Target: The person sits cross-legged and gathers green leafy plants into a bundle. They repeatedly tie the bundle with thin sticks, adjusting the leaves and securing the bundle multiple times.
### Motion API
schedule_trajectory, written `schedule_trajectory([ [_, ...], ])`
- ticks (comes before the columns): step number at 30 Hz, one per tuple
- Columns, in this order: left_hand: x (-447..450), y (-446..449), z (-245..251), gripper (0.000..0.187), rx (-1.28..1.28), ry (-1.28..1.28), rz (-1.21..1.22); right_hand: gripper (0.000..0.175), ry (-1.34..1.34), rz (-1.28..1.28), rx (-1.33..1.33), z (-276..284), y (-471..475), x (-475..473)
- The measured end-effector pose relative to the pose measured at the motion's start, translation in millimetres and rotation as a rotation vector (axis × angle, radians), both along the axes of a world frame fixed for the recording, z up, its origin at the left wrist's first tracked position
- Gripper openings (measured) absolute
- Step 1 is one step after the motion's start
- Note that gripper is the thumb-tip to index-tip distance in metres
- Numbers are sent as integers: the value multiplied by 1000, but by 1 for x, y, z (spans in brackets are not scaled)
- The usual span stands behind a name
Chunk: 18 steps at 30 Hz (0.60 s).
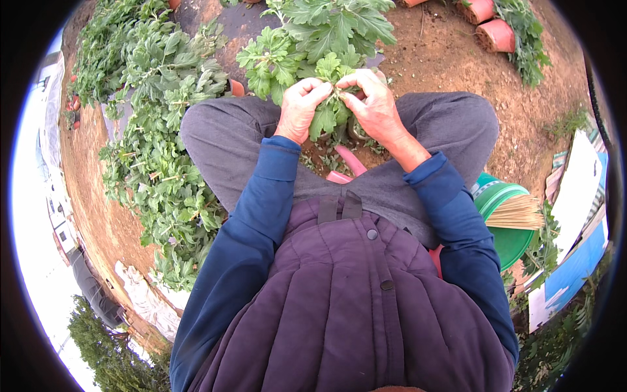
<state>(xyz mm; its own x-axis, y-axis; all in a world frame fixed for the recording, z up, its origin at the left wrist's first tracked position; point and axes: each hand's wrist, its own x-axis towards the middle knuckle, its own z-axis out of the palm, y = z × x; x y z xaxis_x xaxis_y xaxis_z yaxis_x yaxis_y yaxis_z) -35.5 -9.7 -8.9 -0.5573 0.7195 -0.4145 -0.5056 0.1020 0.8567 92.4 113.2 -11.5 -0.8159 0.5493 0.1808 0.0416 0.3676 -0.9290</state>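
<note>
In front of my knees stands a leafy green plant [338,29] that looks like a chrysanthemum, with broad lobed leaves. Thumb and forefinger of my left hand [300,109] pinch its lower shoot [324,119] from the left side. From the right, my right hand [376,110] has its thumb and fingertips closed on the same shoot, just beside the left fingertips. The exact spot gripped is partly hidden by the fingers. Beneath the hands, a pot rim [357,131] shows in part among the leaves.
Dense rows of potted plants [161,122] run along my left. Orange pots [497,36] lie tipped over at upper right. By my right thigh sits a green bucket [512,247] with a bundle of thin wooden sticks [517,212]. Pink curved pieces [350,160] lie between my legs.
</note>
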Motion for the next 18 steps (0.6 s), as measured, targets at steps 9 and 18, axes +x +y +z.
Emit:
schedule_trajectory([
  [9, 1, 1, 3, 9, 10, 32, 15, 16, 41, 3, 103, 1, 2, 0],
  [18, -2, 1, 0, 10, 28, -87, 187, 10, -29, -105, -443, 0, 6, -5],
])
